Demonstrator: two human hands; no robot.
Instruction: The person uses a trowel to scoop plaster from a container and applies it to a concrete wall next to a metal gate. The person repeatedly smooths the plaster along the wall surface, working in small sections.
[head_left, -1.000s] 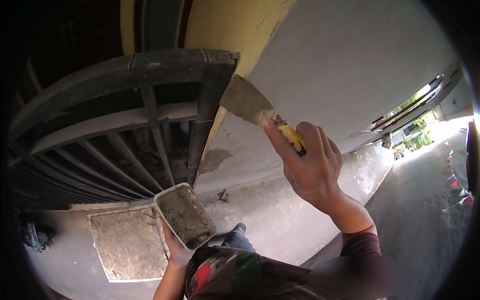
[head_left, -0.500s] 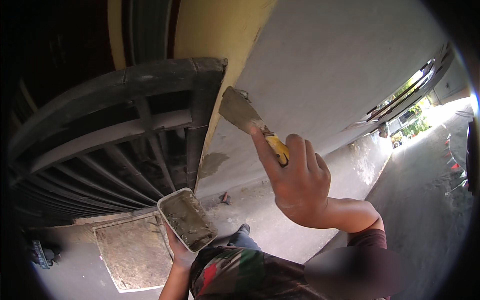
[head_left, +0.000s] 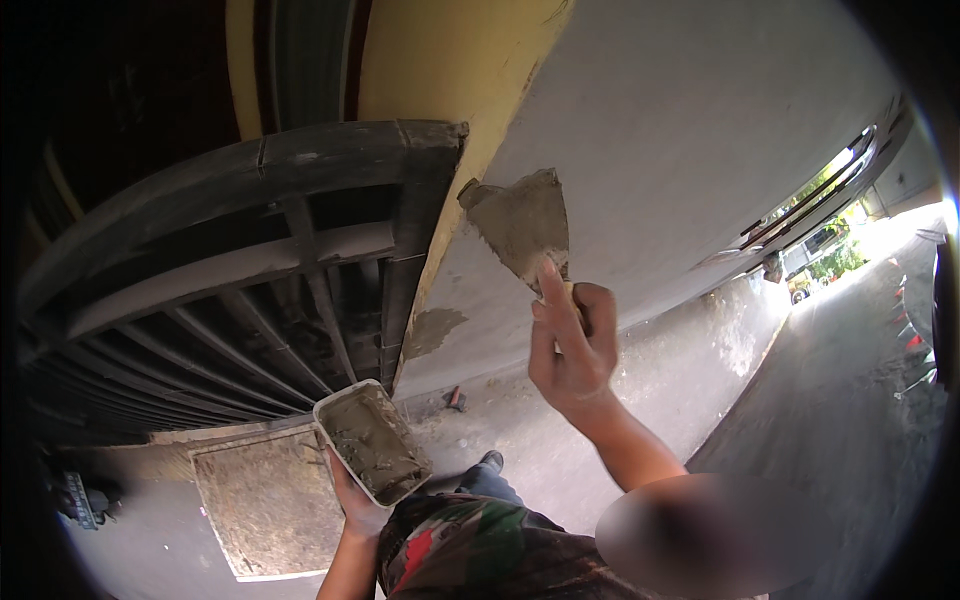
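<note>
My right hand [head_left: 578,345] grips a putty knife [head_left: 524,222], index finger laid along its blade. Grey-brown plaster coats the broad blade, which is up against the grey wall [head_left: 660,150] close to the yellow edge strip [head_left: 490,130]; whether it touches cannot be told. Lower left, my left hand [head_left: 360,495] holds up a white rectangular tub [head_left: 325,425] by its side and underside. Wet plaster [head_left: 372,445] lies in the tub. A damp, darker plaster patch [head_left: 432,332] shows on the wall below the blade.
A dark metal grille [head_left: 300,230] bulges out just left of the yellow strip. Below it a worn square board [head_left: 265,500] lies on the ground. A small orange-handled object [head_left: 456,398] sits by the wall's foot. A lane [head_left: 830,370] runs off to the right.
My right hand has turned the putty knife, so its coated face now shows broadly and the handle points downward. The tub in my left hand has barely moved.
</note>
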